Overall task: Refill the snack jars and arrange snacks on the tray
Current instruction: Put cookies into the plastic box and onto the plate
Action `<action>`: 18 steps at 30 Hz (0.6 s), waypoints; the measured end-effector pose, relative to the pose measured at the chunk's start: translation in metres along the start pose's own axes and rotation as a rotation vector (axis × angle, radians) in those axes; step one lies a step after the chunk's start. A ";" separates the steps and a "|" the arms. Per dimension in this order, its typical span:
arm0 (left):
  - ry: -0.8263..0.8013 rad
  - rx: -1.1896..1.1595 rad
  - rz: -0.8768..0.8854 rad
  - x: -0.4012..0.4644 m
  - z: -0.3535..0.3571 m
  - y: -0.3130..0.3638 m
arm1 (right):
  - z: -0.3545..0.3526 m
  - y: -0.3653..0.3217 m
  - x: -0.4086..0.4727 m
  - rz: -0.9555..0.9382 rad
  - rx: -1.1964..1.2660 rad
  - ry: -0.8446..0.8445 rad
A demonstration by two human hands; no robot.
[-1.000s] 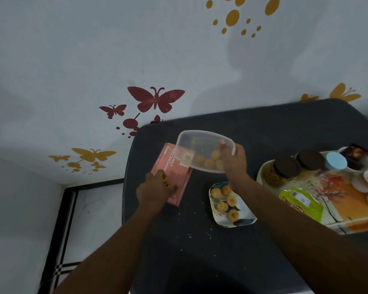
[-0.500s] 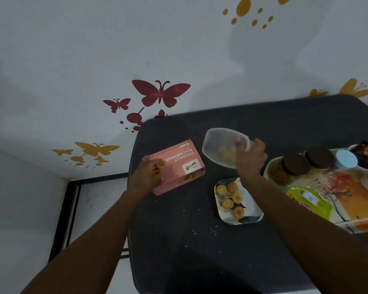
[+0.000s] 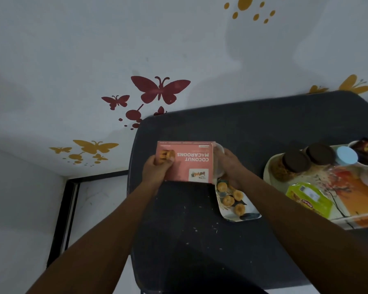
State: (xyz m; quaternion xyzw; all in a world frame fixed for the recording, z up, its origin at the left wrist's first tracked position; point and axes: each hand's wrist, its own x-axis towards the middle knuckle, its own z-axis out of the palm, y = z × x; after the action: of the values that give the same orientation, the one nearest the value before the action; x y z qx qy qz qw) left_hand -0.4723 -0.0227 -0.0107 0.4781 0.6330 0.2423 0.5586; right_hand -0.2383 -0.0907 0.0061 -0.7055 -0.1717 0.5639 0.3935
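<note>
Between my hands, the macaroon box (image 3: 186,161) stands tilted; left hand (image 3: 157,169) fingers clamp its end, right hand (image 3: 229,166) grips the plastic tub (image 3: 219,164). I should slide it squarely, above the small plate (image 3: 245,215).

a home room: butterfly wall stickers (image 3: 160,89) above a dark table (image 3: 263,128) bearing a snack tray (image 3: 348,221).

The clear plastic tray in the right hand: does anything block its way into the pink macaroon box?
Nothing visible does. The clear plastic tray, held by the right hand, already meets the right end of the pink box, which the left hand holds.
</note>
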 end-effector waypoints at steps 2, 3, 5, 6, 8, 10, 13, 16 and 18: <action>-0.009 -0.015 0.051 -0.003 0.011 0.009 | 0.010 -0.005 -0.004 -0.028 0.057 -0.067; -0.006 -0.015 0.082 -0.005 0.014 0.013 | 0.012 -0.007 -0.006 -0.024 0.106 -0.107; 0.011 -0.007 0.146 -0.008 0.019 0.024 | 0.005 -0.010 -0.012 0.001 0.236 -0.170; 0.016 0.003 0.176 -0.010 0.022 0.029 | -0.001 -0.010 -0.017 0.007 0.296 -0.176; 0.013 0.027 0.224 -0.014 0.029 0.042 | -0.013 -0.010 -0.028 -0.025 0.343 -0.143; -0.016 0.022 0.253 -0.022 0.046 0.060 | -0.034 -0.009 -0.043 -0.089 0.313 -0.050; -0.090 -0.073 0.300 -0.039 0.086 0.092 | -0.083 -0.010 -0.066 -0.147 0.336 0.120; -0.166 -0.135 0.333 -0.067 0.140 0.126 | -0.147 -0.014 -0.100 -0.191 0.354 0.248; -0.272 -0.132 0.315 -0.091 0.179 0.149 | -0.190 -0.014 -0.128 -0.219 0.377 0.321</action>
State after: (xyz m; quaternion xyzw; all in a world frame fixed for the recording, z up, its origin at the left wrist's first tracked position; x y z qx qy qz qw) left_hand -0.2615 -0.0801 0.1112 0.5618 0.4519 0.3008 0.6243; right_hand -0.0970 -0.2380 0.1113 -0.6776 -0.0742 0.4208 0.5985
